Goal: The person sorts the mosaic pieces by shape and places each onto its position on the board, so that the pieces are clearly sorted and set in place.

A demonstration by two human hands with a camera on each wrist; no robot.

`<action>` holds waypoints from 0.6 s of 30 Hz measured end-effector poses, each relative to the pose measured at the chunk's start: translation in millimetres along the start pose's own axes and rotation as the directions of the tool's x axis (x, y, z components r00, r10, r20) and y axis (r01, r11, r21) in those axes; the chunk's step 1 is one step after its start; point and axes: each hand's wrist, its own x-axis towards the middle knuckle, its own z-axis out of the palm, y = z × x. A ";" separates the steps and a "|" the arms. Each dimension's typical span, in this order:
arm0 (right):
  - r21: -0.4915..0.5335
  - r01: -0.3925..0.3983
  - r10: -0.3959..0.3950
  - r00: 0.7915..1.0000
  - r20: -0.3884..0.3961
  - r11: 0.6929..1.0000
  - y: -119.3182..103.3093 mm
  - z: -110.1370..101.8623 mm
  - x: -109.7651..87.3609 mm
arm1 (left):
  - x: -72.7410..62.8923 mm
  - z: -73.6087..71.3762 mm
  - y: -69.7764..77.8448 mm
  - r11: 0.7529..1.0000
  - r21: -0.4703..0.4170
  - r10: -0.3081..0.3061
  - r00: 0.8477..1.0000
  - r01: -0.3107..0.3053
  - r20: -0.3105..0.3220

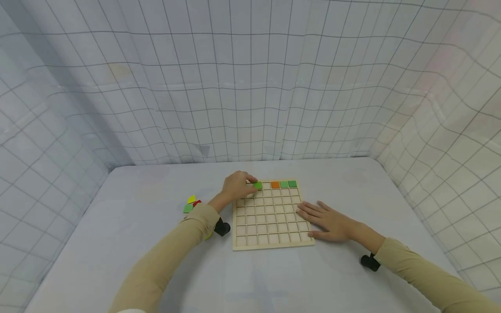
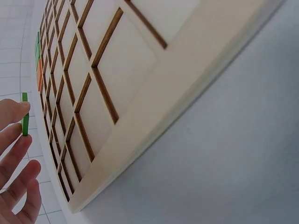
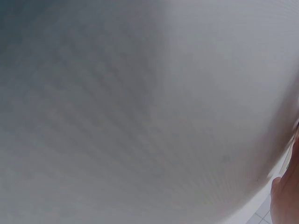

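My left hand (image 1: pixel 235 186) pinches a green square tile (image 1: pixel 258 185) between thumb and fingers, over the far row of a wooden grid board (image 1: pixel 273 248). In the left wrist view that green tile (image 2: pixel 25 114) is seen edge-on, apart from the board (image 2: pixel 154 107). An orange tile (image 1: pixel 275 184) and two green tiles (image 1: pixel 288 184) lie in the far row toward its right corner. Flat and with spread fingers, my right hand (image 1: pixel 329 221) rests at the board's right edge. Only part of the right hand (image 3: pixel 286 196) shows in the right wrist view.
Left of the board lie loose tiles: a yellow tile (image 1: pixel 191 199), a red tile (image 1: pixel 197 203) and a green tile (image 1: pixel 188 208). Another yellow-green tile (image 1: pixel 209 236) is partly hidden by the left forearm. A white grid-patterned curtain (image 1: pixel 258 87) hangs behind the table (image 1: pixel 274 287).
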 end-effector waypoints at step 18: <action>-0.009 0.001 -0.001 1.000 0.007 1.000 0.1 -1.6 0.1 | 13.2 11.7 8.7 0.999 -0.032 -0.011 1.000 0.011 0.016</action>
